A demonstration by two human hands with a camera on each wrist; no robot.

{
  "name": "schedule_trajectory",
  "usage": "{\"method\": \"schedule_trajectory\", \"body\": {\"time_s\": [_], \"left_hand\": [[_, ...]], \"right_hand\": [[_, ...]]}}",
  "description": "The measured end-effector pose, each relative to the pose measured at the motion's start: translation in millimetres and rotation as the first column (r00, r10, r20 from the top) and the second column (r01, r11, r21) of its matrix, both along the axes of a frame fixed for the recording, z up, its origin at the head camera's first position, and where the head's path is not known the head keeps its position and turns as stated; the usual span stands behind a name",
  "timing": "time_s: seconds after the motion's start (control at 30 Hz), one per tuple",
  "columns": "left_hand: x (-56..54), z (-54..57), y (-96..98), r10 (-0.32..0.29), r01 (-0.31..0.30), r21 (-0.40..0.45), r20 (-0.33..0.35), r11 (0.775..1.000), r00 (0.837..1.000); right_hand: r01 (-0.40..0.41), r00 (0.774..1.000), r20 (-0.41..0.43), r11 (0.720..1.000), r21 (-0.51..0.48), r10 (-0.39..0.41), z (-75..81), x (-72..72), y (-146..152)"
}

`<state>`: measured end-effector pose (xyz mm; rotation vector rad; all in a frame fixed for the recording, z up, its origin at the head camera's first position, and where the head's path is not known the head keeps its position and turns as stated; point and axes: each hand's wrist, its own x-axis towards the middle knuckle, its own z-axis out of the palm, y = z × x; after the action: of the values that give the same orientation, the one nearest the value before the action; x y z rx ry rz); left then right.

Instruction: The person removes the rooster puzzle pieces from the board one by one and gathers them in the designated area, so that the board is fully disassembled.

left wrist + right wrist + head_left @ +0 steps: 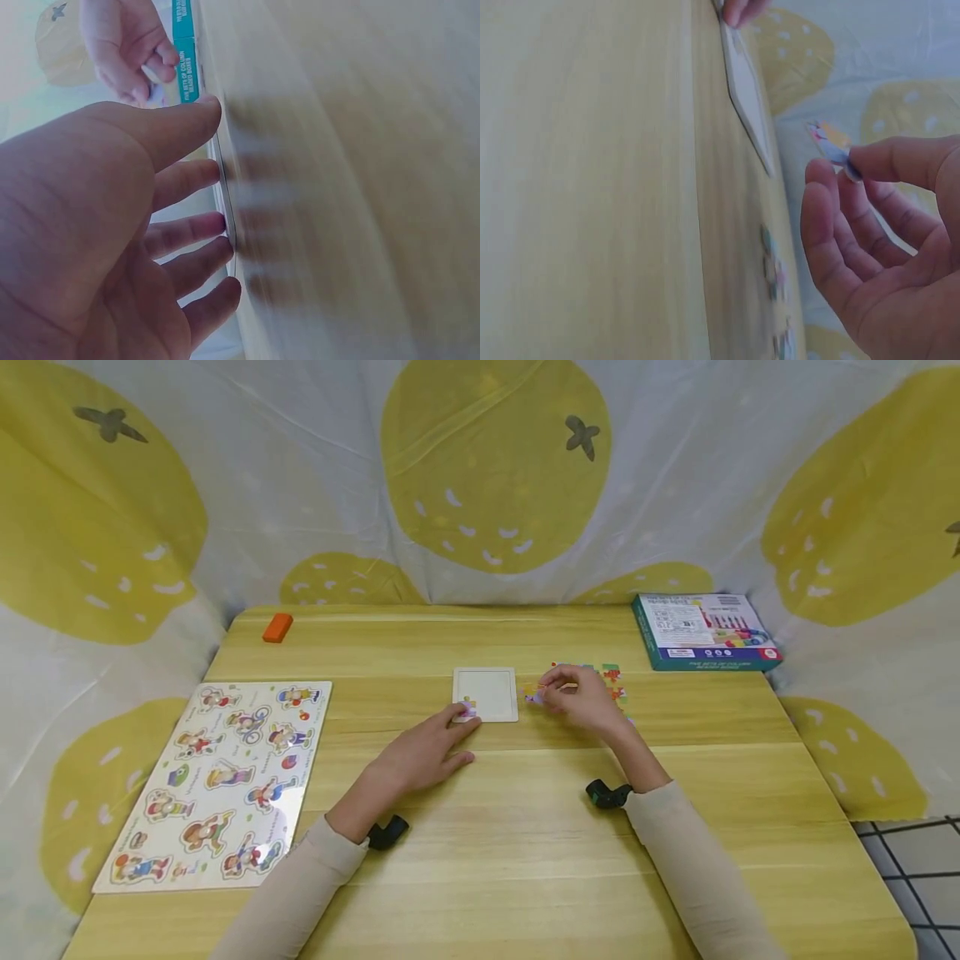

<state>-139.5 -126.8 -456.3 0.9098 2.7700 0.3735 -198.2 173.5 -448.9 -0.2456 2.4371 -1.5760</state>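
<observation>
A square white puzzle tray (491,692) lies mid-table, with one purple and yellow puzzle piece (468,703) in its near left corner. My left hand (427,747) rests at that corner, fingers extended, fingertips touching the tray's edge and the piece. In the left wrist view its fingers are spread and grip nothing. My right hand (581,700) is just right of the tray, pinching a jigsaw piece (830,144) between thumb and fingertips, raised off the table. Several loose jigsaw pieces (612,673) lie behind and beside the right hand, partly hidden by it.
On the left lies a large peg puzzle board (225,760) with printed figures. An orange block (277,628) sits at the far left. A green and white box (705,631) stands at the back right. Behind the table hangs a curtain (495,468) with yellow fruit.
</observation>
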Motion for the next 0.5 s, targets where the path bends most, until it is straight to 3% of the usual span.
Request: {"method": "schedule_trajectory", "body": {"time_s": [0.1, 0.33, 0.5], "left_hand": [[0.0, -1.1, -1.0, -0.005, 0.005, 0.012, -0.012, 1.0, 1.0], [-0.4, -4.5, -2.1, 0.004, -0.003, 0.018, -0.032, 1.0, 0.999], [0.0, -5.5, -2.2, -0.008, 0.008, 0.001, -0.04, 1.0, 0.999]], "right_hand": [[0.02, 1.0, 0.014, 1.0, 0.011, -0.02, 2.7, 2.2, 14.1], [0.023, 0.998, -0.06, 0.99, 0.136, -0.015, -0.1, 8.1, 49.1], [0.021, 0.999, -0.048, 0.985, 0.173, -0.013, -2.4, 13.5, 71.2]]}}
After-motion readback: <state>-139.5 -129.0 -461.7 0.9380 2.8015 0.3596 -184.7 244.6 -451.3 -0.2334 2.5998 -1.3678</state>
